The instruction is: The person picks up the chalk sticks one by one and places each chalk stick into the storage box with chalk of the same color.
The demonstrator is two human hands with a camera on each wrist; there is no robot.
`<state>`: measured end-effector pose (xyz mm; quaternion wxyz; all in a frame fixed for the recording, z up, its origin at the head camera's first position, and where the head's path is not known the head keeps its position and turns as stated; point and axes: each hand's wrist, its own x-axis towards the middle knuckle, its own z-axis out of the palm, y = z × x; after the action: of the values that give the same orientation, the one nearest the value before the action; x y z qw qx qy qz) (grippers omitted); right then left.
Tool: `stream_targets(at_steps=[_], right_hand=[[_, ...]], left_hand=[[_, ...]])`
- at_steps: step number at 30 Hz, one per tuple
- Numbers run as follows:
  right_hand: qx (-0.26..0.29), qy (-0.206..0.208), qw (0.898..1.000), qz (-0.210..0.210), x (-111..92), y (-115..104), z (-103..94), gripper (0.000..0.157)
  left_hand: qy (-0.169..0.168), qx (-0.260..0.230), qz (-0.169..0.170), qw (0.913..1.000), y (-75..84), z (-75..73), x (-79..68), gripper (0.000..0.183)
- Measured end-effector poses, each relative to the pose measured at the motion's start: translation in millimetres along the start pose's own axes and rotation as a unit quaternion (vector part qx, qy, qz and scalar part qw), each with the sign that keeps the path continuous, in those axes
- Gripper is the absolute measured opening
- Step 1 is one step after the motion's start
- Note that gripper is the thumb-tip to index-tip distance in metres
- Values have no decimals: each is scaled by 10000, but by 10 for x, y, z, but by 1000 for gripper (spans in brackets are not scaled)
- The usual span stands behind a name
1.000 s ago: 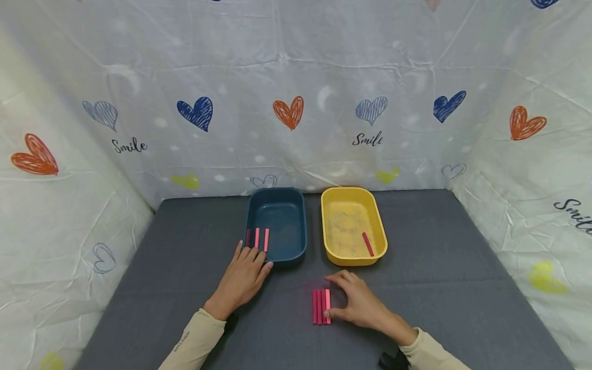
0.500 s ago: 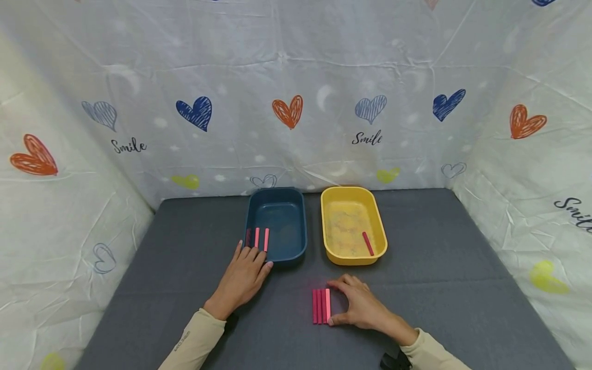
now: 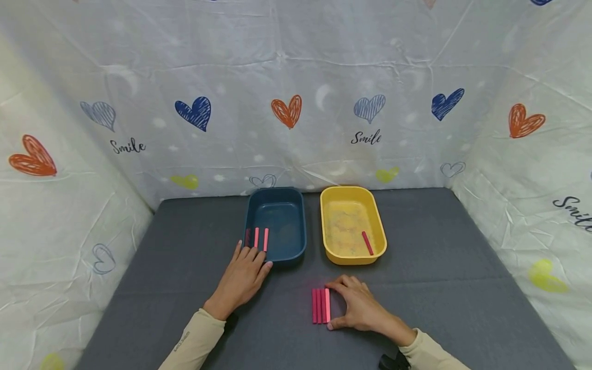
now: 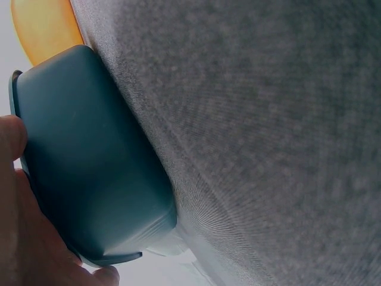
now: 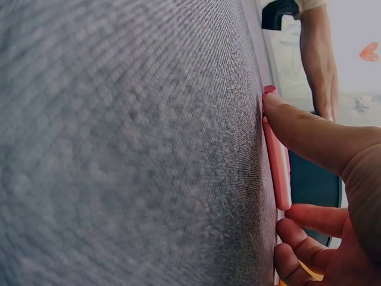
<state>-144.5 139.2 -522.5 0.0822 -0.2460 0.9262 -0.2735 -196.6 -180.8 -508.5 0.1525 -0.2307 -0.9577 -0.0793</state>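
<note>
On the grey cloth a row of several slim sticks lies side by side: dark pink sticks point(image 3: 318, 306) and, at the right end, a light pink stick point(image 3: 328, 305). My right hand point(image 3: 358, 307) pinches this light stick lengthwise, thumb at its near end and index finger at its far end. In the right wrist view the light pink stick point(image 5: 277, 167) lies low on the cloth between thumb and index finger. My left hand point(image 3: 242, 275) rests over the near left rim of the blue tub point(image 3: 296, 252), which holds two light pink sticks point(image 3: 265, 239) and one dark stick.
To the right of the blue tub stands a yellow tub point(image 3: 344, 261) with one dark pink stick point(image 3: 367, 243) inside. A white cloth with printed hearts point(image 3: 287, 111) hangs behind and at both sides of the table point(image 3: 416, 241).
My right thumb has shifted slightly right and down to the near end of the light pink stick, and the index finger has lowered towards its far end. My left hand stays put.
</note>
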Motion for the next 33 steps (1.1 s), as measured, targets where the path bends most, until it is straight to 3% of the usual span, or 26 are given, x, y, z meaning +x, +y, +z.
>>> stream_targets(at_steps=[10,21,33], right_hand=[[-22,19,10000,-53,-15,-9,-15,78],[460,-46,9989,97,-33,-16,-75,79],[664,393,9970,-109,-17,-132,-292,75]], left_hand=[[5,-39,-3,10000,1,-3,-5,27],[-119,-52,-98,9999,11,-12,0,28],[-46,-25,-32,10000,-6,-9,-1,27]])
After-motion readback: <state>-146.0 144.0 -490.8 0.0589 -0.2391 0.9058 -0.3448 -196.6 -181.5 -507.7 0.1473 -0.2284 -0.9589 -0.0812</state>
